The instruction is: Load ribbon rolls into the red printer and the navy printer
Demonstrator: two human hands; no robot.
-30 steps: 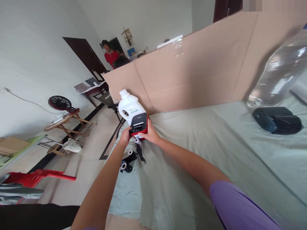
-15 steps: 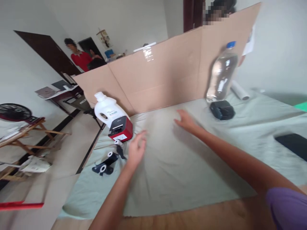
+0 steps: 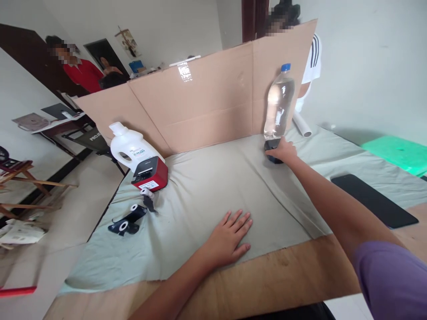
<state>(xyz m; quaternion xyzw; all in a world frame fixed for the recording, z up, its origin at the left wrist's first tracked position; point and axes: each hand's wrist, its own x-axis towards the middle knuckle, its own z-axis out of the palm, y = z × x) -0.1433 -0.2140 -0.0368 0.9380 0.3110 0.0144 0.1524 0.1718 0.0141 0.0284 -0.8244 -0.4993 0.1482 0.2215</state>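
My right hand (image 3: 285,152) reaches to the back right of the cloth and has its fingers round a small black boxy device (image 3: 272,145), hiding part of it. The device sits at the foot of a large clear bottle (image 3: 280,104) with a blue cap. My left hand (image 3: 228,240) lies flat near the front edge, fingers spread on the grey-green cloth (image 3: 213,178), holding nothing. Over on the left stands a red and black printer (image 3: 151,174) in front of a white jug (image 3: 128,144). Several small rolls (image 3: 135,213) with dark wrapping lie before the printer.
A cardboard screen (image 3: 203,106) closes off the back. At the right lie a black phone or tablet (image 3: 373,200), a white tube (image 3: 302,124) and a green plastic item (image 3: 396,153). People stand beyond the screen. The table's wooden front edge (image 3: 283,266) is bare.
My right hand has moved right and closed on the black device. My left hand has moved from beside the red printer to the front of the cloth and lies flat. The view has shifted.
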